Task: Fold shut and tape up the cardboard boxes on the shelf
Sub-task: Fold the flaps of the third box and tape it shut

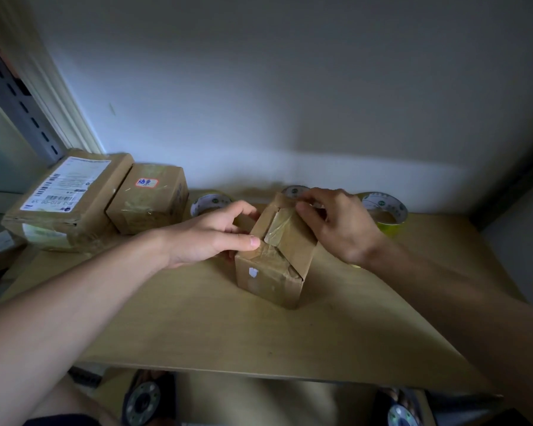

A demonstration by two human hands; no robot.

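A small brown cardboard box stands in the middle of the wooden shelf. Its top flaps are raised and carry old clear tape. My left hand grips the box's left side, thumb pressed on the near top corner. My right hand pinches the far end of the raised right flap. Three tape rolls stand behind the box: one at the left, one mostly hidden behind my right hand, one at the right.
Two closed boxes sit at the back left: a flat one with a white shipping label and a smaller one with a red-edged sticker. A white wall rises behind the shelf. Below the front edge my sandalled feet show.
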